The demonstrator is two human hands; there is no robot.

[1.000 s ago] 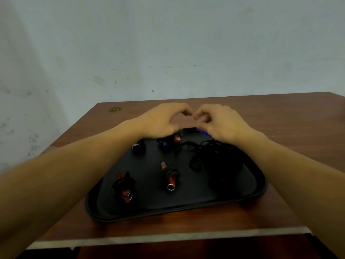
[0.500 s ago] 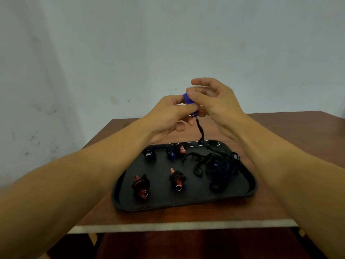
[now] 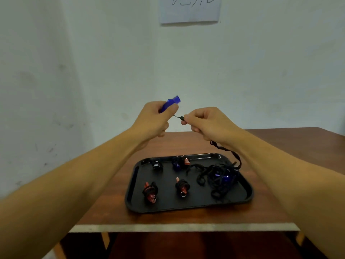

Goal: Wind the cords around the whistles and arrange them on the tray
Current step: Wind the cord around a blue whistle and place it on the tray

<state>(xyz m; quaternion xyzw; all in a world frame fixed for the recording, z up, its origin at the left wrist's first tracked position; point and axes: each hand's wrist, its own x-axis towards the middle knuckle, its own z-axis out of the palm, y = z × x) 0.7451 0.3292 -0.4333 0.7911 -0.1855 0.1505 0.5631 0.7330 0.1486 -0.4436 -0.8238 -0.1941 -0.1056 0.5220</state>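
My left hand grips a blue whistle high above the table. My right hand pinches its black cord near the small bead; the cord hangs below my right wrist down to the black tray. On the tray lie several wound whistles: two red ones in the front row, a black one and a blue and red pair in the back row. A tangle of black cords with a blue whistle fills the tray's right side.
The tray sits on a brown wooden table with a pale front edge. A white wall stands behind, with a sheet of paper stuck high up.
Both hands rose from the tray with the blue whistle. They then moved apart: the left keeps the whistle, the right drew the cord out to the side. The camera tilted up.
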